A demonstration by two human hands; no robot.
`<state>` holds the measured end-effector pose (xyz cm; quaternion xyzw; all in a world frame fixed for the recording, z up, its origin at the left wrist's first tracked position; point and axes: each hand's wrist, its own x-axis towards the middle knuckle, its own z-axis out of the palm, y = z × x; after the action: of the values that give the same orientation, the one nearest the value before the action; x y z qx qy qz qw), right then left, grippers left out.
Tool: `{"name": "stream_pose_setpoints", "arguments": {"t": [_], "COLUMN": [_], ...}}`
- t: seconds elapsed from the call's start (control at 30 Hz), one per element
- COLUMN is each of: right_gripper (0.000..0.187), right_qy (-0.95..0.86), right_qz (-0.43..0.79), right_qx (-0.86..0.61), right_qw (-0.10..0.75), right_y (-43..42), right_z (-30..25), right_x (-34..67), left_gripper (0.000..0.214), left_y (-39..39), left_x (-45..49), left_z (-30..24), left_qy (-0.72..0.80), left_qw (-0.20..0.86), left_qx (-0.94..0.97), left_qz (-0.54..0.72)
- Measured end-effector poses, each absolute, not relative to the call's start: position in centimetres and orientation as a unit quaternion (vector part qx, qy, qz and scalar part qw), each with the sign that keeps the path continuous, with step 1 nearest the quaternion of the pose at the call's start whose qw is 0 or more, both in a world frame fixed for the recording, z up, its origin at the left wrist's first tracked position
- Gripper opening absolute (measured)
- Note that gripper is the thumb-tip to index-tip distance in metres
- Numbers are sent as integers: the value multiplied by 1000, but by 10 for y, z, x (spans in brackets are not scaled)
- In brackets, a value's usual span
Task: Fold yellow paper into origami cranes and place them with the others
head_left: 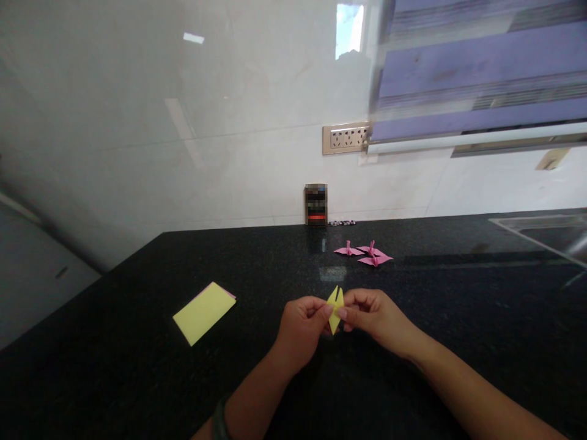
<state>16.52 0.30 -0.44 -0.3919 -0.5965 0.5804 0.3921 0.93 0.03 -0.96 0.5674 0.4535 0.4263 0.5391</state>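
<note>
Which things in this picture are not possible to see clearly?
- Head view: the middle of the yellow folded paper, pinched between the left hand and the right hand.
- Head view: the front of the small box by the wall is blurred.
- Head view: the tiny items beside it are too small to identify.
- Head view: the sink is cut off by the right edge.

Small dark box (316,205) at the wall: label blurred, I can't read it. Tiny specks (342,222) right of the box: too small to tell. My fingers (326,310) half-hide the folded yellow paper (336,297).
</note>
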Motion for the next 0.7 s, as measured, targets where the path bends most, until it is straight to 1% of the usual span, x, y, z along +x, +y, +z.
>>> {"name": "stream_pose_setpoints", "arguments": {"t": [0.37, 0.57, 0.7], "right_gripper": [20, 18, 17], "right_qy": [-588, -591, -579], "right_qz": [582, 589, 602], "right_qx": [-398, -392, -390], "right_qw": [396, 388, 387], "right_y": [4, 5, 5], "right_z": [-10, -13, -12], "right_x": [166, 169, 170], "left_gripper": [26, 26, 27], "left_y": [-2, -4, -5], "left_x": [12, 14, 16], "left_z": [-13, -11, -9], "left_qy": [453, 429, 425], "left_qw": [568, 616, 624], "left_qx": [546, 511, 510], "left_qz": [417, 419, 411]}}
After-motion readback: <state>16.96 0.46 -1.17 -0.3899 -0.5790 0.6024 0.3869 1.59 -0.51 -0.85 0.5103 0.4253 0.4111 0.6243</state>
